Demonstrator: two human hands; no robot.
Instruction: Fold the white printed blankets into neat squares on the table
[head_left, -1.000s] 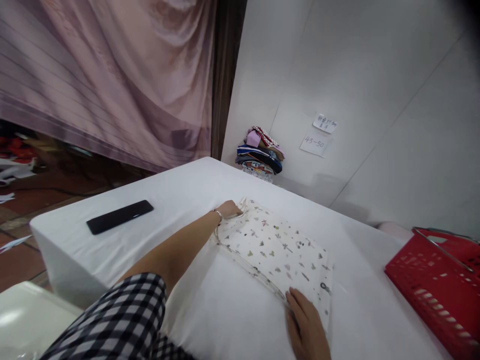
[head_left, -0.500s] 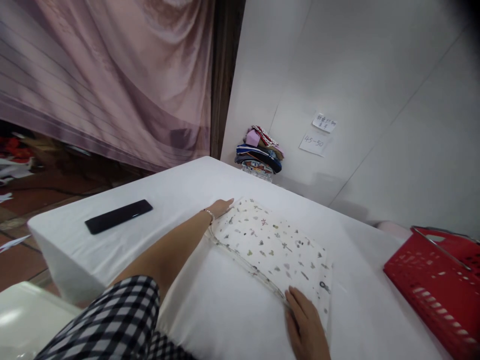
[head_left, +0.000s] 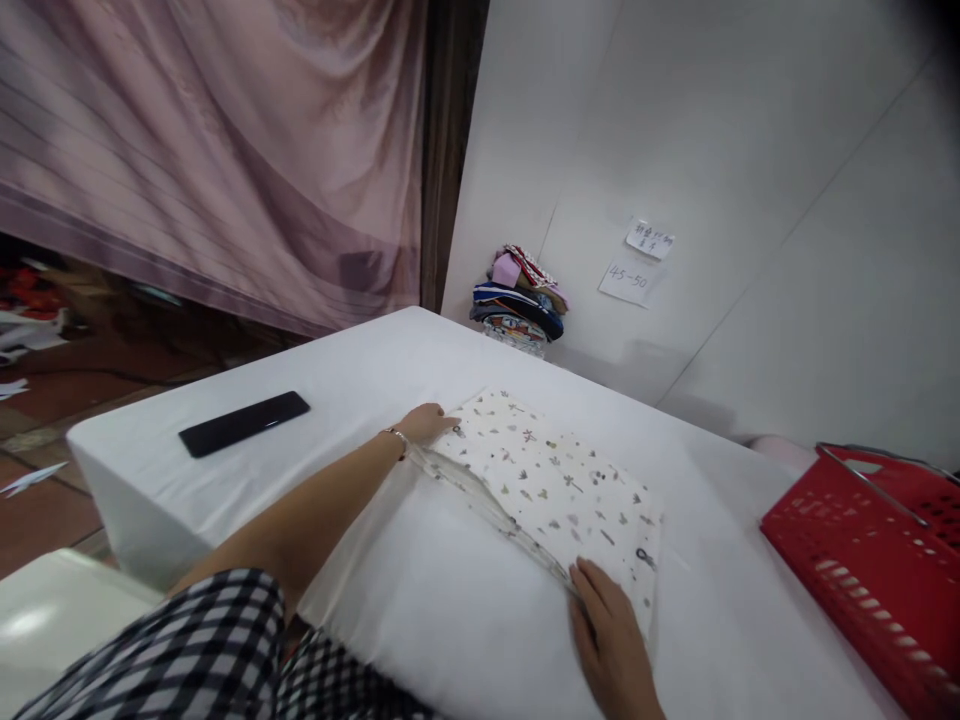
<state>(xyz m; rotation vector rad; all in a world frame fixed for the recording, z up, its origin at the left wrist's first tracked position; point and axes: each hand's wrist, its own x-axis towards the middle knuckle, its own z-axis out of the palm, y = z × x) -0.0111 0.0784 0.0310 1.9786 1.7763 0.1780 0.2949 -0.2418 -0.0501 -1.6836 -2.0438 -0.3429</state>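
Note:
A folded white cloth (head_left: pixel 555 480) printed with small plant-like motifs lies on the white-covered table in front of me. Its near side shows several layered edges, slightly parted towards the left. My left hand (head_left: pixel 427 424), with a bracelet at the wrist, grips the cloth's left corner, fingertips partly hidden. At the near right corner my right hand (head_left: pixel 611 630) has its fingers on top of the edge and its thumb low beside it, closed on the fabric.
A black phone-like slab (head_left: pixel 244 423) lies on the table (head_left: pixel 360 360) at left. The red basket (head_left: pixel 870 560) stands at right. Stacked folded fabrics (head_left: pixel 519 300) sit beyond the far edge, against a wall with handwritten paper notes (head_left: pixel 628 283). A pink curtain (head_left: pixel 300 150) hangs behind.
My left hand has shifted a little to the left with the cloth's corner, and the layered near edges there have parted more. My right hand stays at the near right corner.

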